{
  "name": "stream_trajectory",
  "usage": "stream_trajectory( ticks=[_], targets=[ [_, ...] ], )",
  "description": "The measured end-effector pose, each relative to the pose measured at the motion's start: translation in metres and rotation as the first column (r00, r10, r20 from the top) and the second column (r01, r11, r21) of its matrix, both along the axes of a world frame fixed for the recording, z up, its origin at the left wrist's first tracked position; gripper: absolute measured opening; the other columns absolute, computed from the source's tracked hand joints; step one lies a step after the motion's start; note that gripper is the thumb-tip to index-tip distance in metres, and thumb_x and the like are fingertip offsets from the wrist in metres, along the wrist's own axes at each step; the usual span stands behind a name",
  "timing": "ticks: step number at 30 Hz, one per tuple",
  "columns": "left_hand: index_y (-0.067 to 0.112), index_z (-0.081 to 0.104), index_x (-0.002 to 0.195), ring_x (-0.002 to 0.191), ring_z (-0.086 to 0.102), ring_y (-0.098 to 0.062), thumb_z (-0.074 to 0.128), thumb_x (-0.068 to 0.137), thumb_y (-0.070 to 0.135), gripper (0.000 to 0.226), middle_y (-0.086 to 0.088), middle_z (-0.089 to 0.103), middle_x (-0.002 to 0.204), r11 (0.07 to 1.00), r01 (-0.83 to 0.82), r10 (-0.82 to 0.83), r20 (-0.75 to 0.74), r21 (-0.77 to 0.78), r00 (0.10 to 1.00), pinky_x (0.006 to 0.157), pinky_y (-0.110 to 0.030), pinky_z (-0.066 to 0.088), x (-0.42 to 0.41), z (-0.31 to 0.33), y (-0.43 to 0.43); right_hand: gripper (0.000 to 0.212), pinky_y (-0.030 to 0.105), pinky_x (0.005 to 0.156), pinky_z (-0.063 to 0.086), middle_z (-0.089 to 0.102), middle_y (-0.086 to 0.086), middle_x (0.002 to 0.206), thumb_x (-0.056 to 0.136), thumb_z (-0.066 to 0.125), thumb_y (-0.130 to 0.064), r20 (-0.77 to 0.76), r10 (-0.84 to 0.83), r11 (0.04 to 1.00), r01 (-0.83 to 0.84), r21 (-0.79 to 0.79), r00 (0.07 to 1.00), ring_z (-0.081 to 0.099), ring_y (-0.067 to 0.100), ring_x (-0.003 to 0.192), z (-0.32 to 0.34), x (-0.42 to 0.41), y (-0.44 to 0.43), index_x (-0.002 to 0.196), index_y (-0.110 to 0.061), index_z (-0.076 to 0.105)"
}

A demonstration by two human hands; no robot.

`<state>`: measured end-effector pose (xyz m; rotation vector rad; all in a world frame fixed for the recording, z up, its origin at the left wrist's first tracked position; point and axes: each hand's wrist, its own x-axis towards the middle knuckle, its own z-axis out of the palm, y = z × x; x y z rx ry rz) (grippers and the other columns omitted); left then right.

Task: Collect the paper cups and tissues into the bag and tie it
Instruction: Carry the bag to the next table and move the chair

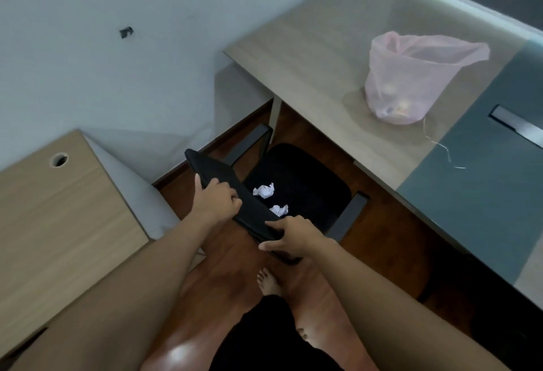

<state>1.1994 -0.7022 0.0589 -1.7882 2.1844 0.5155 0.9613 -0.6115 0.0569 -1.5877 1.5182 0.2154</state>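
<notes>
The left hand (216,198) and right hand (289,235) each curl tightly round the top edge of the black chair's backrest (235,187). Two crumpled tissues (264,190) lie on the chair's seat (308,171) just beyond the backrest. Past the chair, the pink bag (411,77) stands open-mouthed on the worktop (308,56).

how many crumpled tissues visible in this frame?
2. Both on the chair seat: far tissue mid-seat, near tissue against the chair backrest, partly hidden by it. The pink bag on the desk may hide more.
</notes>
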Motion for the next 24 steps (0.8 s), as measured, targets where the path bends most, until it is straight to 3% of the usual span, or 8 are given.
stream_trajectory(
  ticks=[2, 5, 8, 10, 11, 13, 17, 24],
  targets=[
    [0.027, 0.071, 0.083, 0.117, 0.057, -0.023, 0.039, 0.100, 0.044, 0.041, 0.005, 0.069, 0.098, 0.997, -0.065, 0.064, 0.051, 0.031, 0.997, 0.128, -0.065, -0.008, -0.020, 0.006, -0.021, 0.080, 0.031, 0.107, 0.048, 0.067, -0.004, 0.147, 0.087, 0.067, -0.082, 0.120, -0.014, 0.998, 0.007, 0.055, 0.993, 0.062, 0.020, 0.135, 0.008, -0.017, -0.014, 0.153, -0.038, 0.062],
    [0.020, 0.075, 0.099, 0.118, 0.063, -0.028, 0.043, 0.100, 0.048, 0.042, -0.004, 0.073, 0.108, 0.986, -0.124, 0.114, 0.089, 0.114, 0.990, 0.129, -0.062, -0.004, -0.042, 0.005, -0.051, 0.062, 0.027, 0.106, 0.048, 0.074, -0.008, 0.137, 0.098, 0.061, -0.074, 0.186, -0.122, 0.992, 0.112, 0.062, 0.975, 0.066, 0.014, 0.130, 0.016, -0.048, -0.034, 0.144, -0.033, 0.070],
    [0.022, 0.072, 0.093, 0.114, 0.066, -0.030, 0.047, 0.100, 0.046, 0.035, -0.008, 0.072, 0.112, 0.971, -0.138, 0.139, 0.012, 0.193, 0.990, 0.127, -0.058, 0.023, -0.059, 0.010, -0.073, 0.066, 0.030, 0.106, 0.049, 0.073, -0.005, 0.139, 0.099, 0.057, -0.076, 0.162, -0.213, 0.977, 0.213, 0.019, 0.964, 0.066, 0.016, 0.129, 0.028, -0.089, -0.056, 0.147, -0.031, 0.068],
    [0.022, 0.072, 0.082, 0.098, 0.072, -0.024, 0.051, 0.101, 0.043, 0.035, -0.005, 0.076, 0.101, 0.953, -0.166, 0.206, -0.139, 0.255, 0.969, 0.102, -0.042, 0.053, -0.074, 0.024, -0.093, 0.062, 0.031, 0.103, 0.050, 0.072, -0.005, 0.136, 0.102, 0.055, -0.074, 0.151, -0.276, 0.959, 0.283, -0.028, 0.949, 0.066, 0.017, 0.126, 0.039, -0.122, -0.076, 0.144, -0.031, 0.069],
    [0.023, 0.075, 0.084, 0.092, 0.073, -0.019, 0.053, 0.101, 0.041, 0.034, -0.001, 0.079, 0.095, 0.940, -0.190, 0.255, -0.215, 0.284, 0.942, 0.086, -0.034, 0.056, -0.083, 0.032, -0.106, 0.058, 0.031, 0.099, 0.051, 0.074, -0.005, 0.132, 0.103, 0.054, -0.072, 0.142, -0.302, 0.947, 0.314, -0.068, 0.943, 0.068, 0.017, 0.123, 0.047, -0.140, -0.088, 0.141, -0.031, 0.071],
    [0.027, 0.079, 0.098, 0.087, 0.073, -0.012, 0.055, 0.104, 0.038, 0.027, 0.008, 0.081, 0.090, 0.921, -0.236, 0.340, -0.345, 0.310, 0.875, 0.072, -0.028, 0.052, -0.106, 0.053, -0.131, 0.051, 0.034, 0.095, 0.053, 0.076, -0.006, 0.123, 0.105, 0.055, -0.067, 0.123, -0.363, 0.909, 0.380, -0.172, 0.924, 0.070, 0.017, 0.116, 0.060, -0.176, -0.114, 0.133, -0.030, 0.075],
    [0.024, 0.080, 0.103, 0.087, 0.077, -0.018, 0.050, 0.106, 0.030, 0.030, 0.011, 0.083, 0.089, 0.904, -0.271, 0.419, -0.557, 0.331, 0.717, 0.075, -0.030, 0.054, -0.162, 0.090, -0.176, 0.041, 0.032, 0.092, 0.050, 0.077, -0.003, 0.115, 0.109, 0.058, -0.051, 0.147, -0.458, 0.812, 0.479, -0.332, 0.877, 0.071, 0.018, 0.111, 0.085, -0.246, -0.167, 0.123, -0.018, 0.078],
    [0.018, 0.079, 0.107, 0.082, 0.074, -0.014, 0.049, 0.106, 0.031, 0.033, 0.004, 0.084, 0.100, 0.861, -0.319, 0.509, -0.685, 0.397, 0.521, 0.065, -0.021, 0.047, -0.281, 0.112, -0.248, 0.030, 0.034, 0.081, 0.048, 0.078, -0.005, 0.093, 0.108, 0.056, -0.035, 0.189, -0.502, 0.620, 0.504, -0.601, 0.844, 0.070, 0.022, 0.092, 0.129, -0.362, -0.283, 0.094, -0.018, 0.076]
  ],
)
